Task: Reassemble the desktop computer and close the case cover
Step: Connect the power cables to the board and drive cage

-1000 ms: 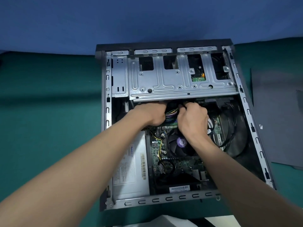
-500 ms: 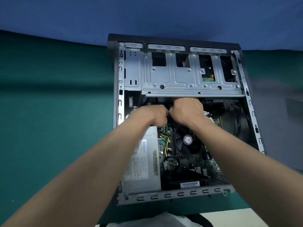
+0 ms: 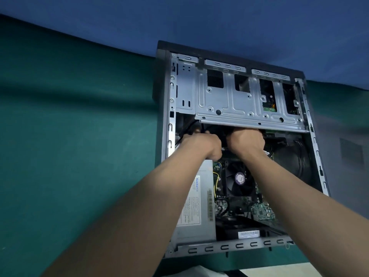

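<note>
The case (image 3: 229, 246) lies open side up on green cloth (image 3: 79, 136), so its inside can be reached from above. Nearest left is the supply (image 3: 195, 212), a dull grey steel box with a paper label. Right of it a black fan (image 3: 238, 179) sits over the green board (image 3: 263, 211). Beyond, the left hand (image 3: 201, 143) and right hand (image 3: 246, 141) curl down together, probably seating a cable. Their fingertips are hidden, so I cannot tell what they hold. The cage (image 3: 239, 100), bright stamped sheet with square cut-outs, spans the far end. A blurred grey panel (image 3: 347, 140), likely the cover, lies apart at right.
</note>
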`<move>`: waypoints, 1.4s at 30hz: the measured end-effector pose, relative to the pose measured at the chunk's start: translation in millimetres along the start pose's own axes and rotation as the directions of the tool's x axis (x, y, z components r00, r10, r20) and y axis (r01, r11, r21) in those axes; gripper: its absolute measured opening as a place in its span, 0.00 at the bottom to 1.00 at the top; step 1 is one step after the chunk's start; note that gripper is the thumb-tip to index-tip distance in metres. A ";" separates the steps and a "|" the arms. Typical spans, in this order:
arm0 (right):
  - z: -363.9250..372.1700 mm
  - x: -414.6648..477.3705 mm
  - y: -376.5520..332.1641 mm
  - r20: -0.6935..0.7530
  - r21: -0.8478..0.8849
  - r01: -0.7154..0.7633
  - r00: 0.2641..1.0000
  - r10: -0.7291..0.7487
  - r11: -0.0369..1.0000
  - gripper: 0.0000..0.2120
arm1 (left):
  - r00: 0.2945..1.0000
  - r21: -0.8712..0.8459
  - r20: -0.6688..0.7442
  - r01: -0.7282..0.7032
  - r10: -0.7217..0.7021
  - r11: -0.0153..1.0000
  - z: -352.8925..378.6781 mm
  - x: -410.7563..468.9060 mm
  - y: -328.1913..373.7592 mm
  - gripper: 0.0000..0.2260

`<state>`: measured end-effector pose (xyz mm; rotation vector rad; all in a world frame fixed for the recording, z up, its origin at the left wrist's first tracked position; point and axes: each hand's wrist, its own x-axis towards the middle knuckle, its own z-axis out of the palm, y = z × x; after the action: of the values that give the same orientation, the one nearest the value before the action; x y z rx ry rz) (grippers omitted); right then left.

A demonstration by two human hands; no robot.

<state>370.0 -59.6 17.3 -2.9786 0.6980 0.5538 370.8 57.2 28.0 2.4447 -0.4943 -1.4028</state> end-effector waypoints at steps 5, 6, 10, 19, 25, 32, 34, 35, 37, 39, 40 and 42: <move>0.3 -2.1 -2.6 -0.038 -0.029 0.019 0.999 -0.020 0.999 0.14 | 1.000 0.007 0.010 -0.006 0.006 1.000 0.4 1.1 -0.3 0.25; 0.2 -2.1 -2.9 -0.043 -0.030 0.028 0.999 -0.030 0.999 0.14 | 1.000 0.005 0.012 -0.008 0.008 1.000 0.4 1.4 -0.3 0.25; 0.8 -2.6 -2.2 -0.056 -0.046 0.054 0.997 -0.057 0.997 0.14 | 1.000 -0.019 0.006 -0.005 0.005 1.000 0.6 1.3 0.0 0.25; 1.3 1.6 -5.5 -0.058 -0.088 0.090 0.994 -0.095 0.992 0.14 | 0.998 -0.025 -0.063 -0.011 0.009 1.000 -1.2 -5.3 1.0 0.22; 4.4 3.8 -3.5 -0.066 -0.065 0.070 0.995 -0.074 0.995 0.14 | 0.995 -0.002 -0.093 -0.043 0.043 0.999 -1.5 -8.9 1.2 0.06; 6.9 5.4 -2.8 -0.053 -0.046 0.053 0.997 -0.056 0.998 0.13 | 0.994 -0.031 -0.106 -0.034 0.031 0.999 -2.2 -8.1 1.3 0.05; 6.8 5.4 -2.7 -0.050 -0.031 0.035 0.998 -0.037 0.999 0.13 | 0.994 -0.027 -0.099 -0.041 0.038 0.999 -2.0 -6.4 1.1 0.04; 6.6 5.5 -3.0 -0.044 -0.027 0.028 0.999 -0.029 0.999 0.13 | 0.994 -0.023 -0.098 -0.046 0.044 0.999 -2.0 -5.1 1.0 0.04; 5.9 5.9 -4.0 -0.023 -0.026 0.011 1.000 -0.011 1.000 0.14 | 0.994 -0.026 -0.098 -0.049 0.046 0.998 -1.5 -3.2 1.0 0.04; 5.3 6.6 -5.1 -0.010 -0.029 -0.010 1.000 0.009 1.000 0.13 | 0.994 -0.030 -0.097 -0.047 0.044 0.998 -1.2 -2.7 1.1 0.05; 5.0 6.7 -5.3 -0.010 -0.028 -0.015 1.000 0.015 0.999 0.13 | 0.994 -0.031 -0.099 -0.048 0.045 0.998 -1.1 -3.1 1.2 0.05; 4.9 6.3 -5.5 -0.014 -0.013 -0.013 1.000 0.013 1.000 0.14 | 0.994 -0.033 -0.104 -0.047 0.044 0.998 -0.7 -3.0 1.2 0.04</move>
<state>376.0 -56.8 10.3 -2.9950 0.7179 0.5401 369.8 57.4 31.1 2.4467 -0.4938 -1.2494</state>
